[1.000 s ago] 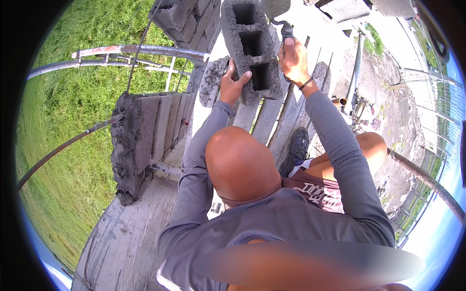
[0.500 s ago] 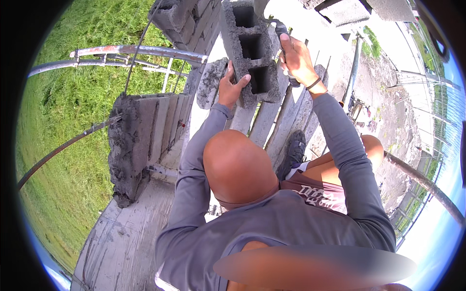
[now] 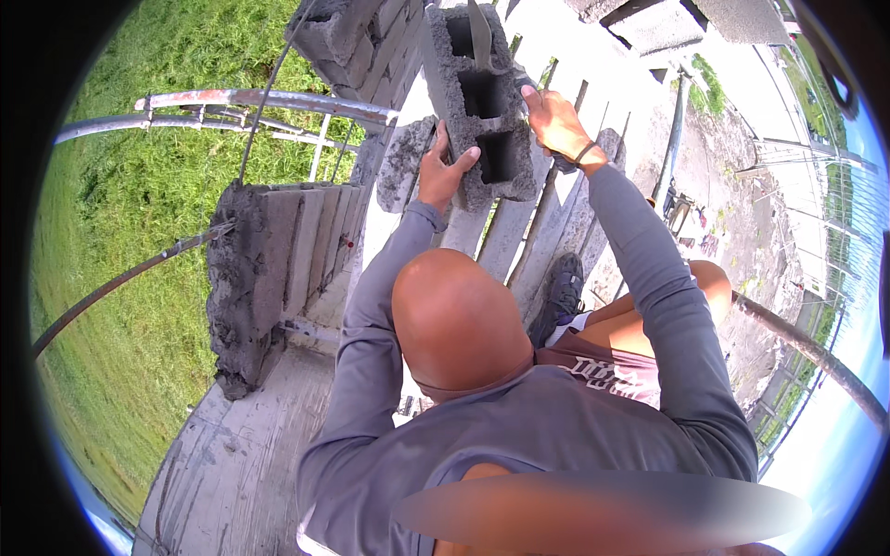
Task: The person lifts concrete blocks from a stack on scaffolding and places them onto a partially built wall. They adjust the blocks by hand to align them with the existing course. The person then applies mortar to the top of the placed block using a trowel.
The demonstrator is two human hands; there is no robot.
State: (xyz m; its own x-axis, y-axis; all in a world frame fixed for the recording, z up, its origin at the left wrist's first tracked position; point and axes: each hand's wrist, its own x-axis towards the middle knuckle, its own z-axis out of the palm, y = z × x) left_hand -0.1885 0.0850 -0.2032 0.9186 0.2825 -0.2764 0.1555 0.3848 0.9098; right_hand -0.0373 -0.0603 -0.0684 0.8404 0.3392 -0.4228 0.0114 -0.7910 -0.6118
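Note:
A grey hollow concrete block (image 3: 433, 74) with three openings is propped on the planks. My left hand (image 3: 443, 170) is pressed to its near left side, thumb on the face near the lowest opening, fingers along the side. My right hand (image 3: 559, 127) is closed round the dark handle of a trowel, to the right of the block. The trowel's blade (image 3: 479, 39) shows edge-on across the block's far openings. Much of the handle is hidden by my fingers.
Pale planks (image 3: 508, 227) lie under the block and my foot. At left stands an unfinished block wall (image 3: 278, 246) with rough mortar and protruding steel bars (image 3: 139, 283). More stacked blocks (image 3: 357, 46) stand beyond. Metal pipes (image 3: 264, 97) cross over grass; another pole (image 3: 807, 347) slants at right.
The trowel has swung left, its blade passing from beside the block to over its far openings. My right hand has turned and lowered slightly; my left hand keeps its place.

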